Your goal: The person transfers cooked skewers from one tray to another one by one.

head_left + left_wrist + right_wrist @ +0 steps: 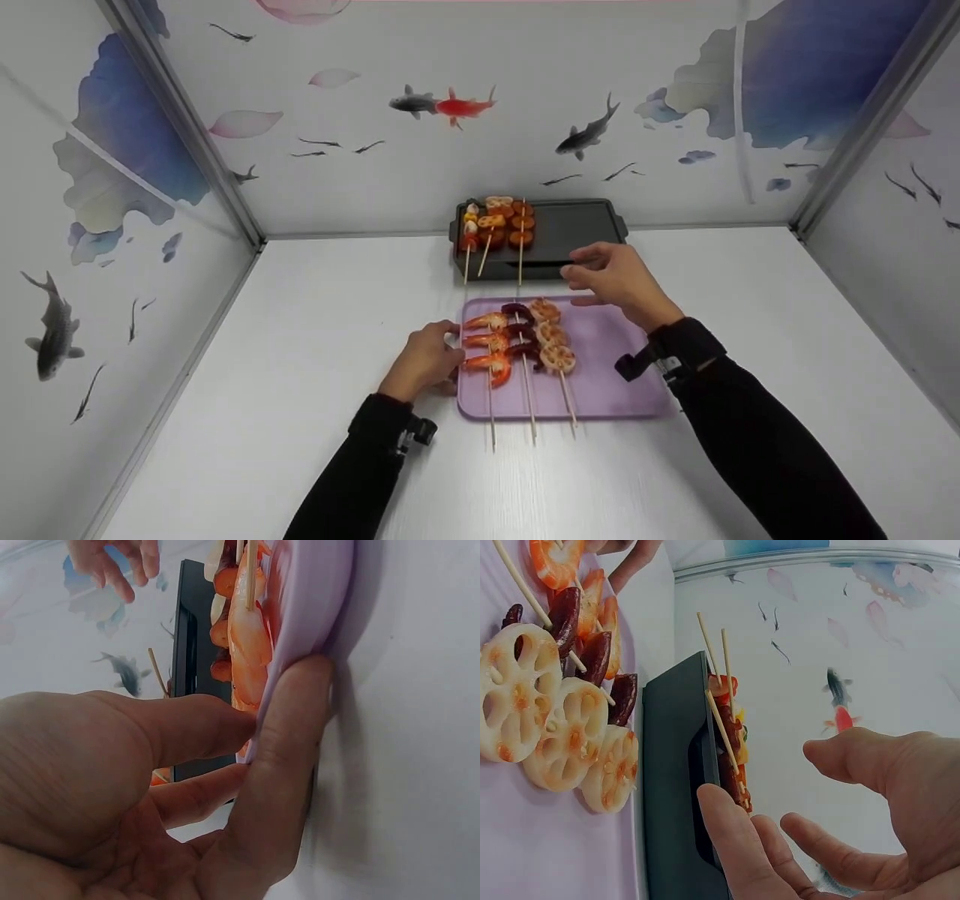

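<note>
My left hand pinches the left rim of a purple tray, thumb above and fingers beneath, as the left wrist view shows. On the tray lie three skewers side by side: shrimp nearest that hand, dark red curled pieces in the middle, and lotus root slices to the right. Their sticks stick out over the front rim. My right hand hovers over the tray's back right part, by the grill's front corner, fingers spread apart with nothing between them.
A black grill stands behind the tray against the back wall. Several skewers lie on its left half, among them one of round brown slices and one of mixed colourful pieces. Painted panels wall in the white table.
</note>
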The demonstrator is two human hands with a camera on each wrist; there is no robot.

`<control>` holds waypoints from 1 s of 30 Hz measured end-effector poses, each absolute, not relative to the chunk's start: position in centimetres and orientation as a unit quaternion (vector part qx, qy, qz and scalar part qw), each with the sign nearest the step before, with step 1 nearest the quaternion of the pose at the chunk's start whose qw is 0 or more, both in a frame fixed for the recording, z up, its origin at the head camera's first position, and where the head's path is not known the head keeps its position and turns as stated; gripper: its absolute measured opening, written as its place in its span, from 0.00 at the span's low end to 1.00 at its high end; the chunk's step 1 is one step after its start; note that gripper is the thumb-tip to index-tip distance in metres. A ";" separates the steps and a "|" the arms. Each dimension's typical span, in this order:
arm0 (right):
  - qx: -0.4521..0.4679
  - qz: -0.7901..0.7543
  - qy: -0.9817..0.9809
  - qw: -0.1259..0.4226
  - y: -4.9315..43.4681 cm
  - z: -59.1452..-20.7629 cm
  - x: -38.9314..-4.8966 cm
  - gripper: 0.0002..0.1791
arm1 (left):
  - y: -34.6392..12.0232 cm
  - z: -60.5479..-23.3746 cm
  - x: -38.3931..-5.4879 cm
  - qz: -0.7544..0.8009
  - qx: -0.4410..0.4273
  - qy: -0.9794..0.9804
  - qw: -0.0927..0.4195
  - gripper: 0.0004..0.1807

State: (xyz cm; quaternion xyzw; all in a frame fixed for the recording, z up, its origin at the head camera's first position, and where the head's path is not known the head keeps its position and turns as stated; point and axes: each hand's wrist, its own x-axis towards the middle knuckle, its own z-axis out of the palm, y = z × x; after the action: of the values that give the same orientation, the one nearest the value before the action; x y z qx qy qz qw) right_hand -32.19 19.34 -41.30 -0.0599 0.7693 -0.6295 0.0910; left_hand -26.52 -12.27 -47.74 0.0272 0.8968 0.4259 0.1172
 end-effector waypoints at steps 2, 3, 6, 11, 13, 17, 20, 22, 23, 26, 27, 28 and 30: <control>-0.054 -0.631 0.768 0.091 19.1 -41.2 -32.6 0.30 | -12.3 -47.8 -26.5 0.424 0.028 0.898 0.116 0.28; -0.051 -0.632 0.768 0.092 19.0 -41.1 -32.8 0.31 | -12.3 -47.8 -26.6 0.421 0.028 0.899 0.115 0.28; -0.044 -0.638 0.763 0.096 18.5 -40.9 -33.2 0.30 | -12.3 -47.8 -26.6 0.412 0.026 0.903 0.114 0.27; -0.043 -0.637 0.763 0.099 17.9 -40.5 -33.9 0.30 | -12.3 -47.7 -26.6 0.398 0.036 0.910 0.108 0.26; -0.040 -0.632 0.768 0.097 17.7 -40.5 -34.3 0.30 | -12.3 -47.8 -26.6 0.398 0.037 0.910 0.110 0.26; -0.031 -0.629 0.770 0.098 17.3 -40.7 -34.9 0.29 | -12.2 -47.8 -26.6 0.404 0.025 0.906 0.122 0.27; -0.030 -0.629 0.770 0.099 17.0 -40.9 -35.2 0.29 | -12.1 -47.9 -26.6 0.404 0.020 0.906 0.126 0.27; -0.030 -0.629 0.770 0.099 16.7 -41.0 -35.4 0.29 | -12.1 -47.9 -26.5 0.404 0.021 0.906 0.127 0.27; -0.031 -0.629 0.770 0.100 16.6 -41.1 -35.5 0.30 | -12.1 -47.8 -26.5 0.405 0.022 0.905 0.127 0.27; -0.031 -0.628 0.771 0.102 16.1 -41.1 -35.9 0.31 | -12.2 -47.7 -26.6 0.407 0.023 0.905 0.126 0.26; -0.031 -0.628 0.771 0.101 15.9 -41.1 -36.0 0.31 | -12.2 -47.7 -26.6 0.408 0.023 0.904 0.126 0.26; -0.031 -0.627 0.772 0.101 15.7 -41.1 -36.0 0.31 | -12.2 -47.6 -26.6 0.412 0.022 0.902 0.126 0.26; -0.032 -0.624 0.775 0.098 15.4 -41.1 -36.2 0.31 | -12.2 -47.5 -26.6 0.416 0.021 0.900 0.127 0.26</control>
State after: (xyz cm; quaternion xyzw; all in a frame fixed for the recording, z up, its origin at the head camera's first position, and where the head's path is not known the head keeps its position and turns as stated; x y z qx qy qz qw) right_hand -36.18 15.37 -41.09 -0.0315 0.7748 -0.6238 0.0981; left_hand -26.60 -12.21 -47.50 0.0210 0.9001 0.4162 0.1267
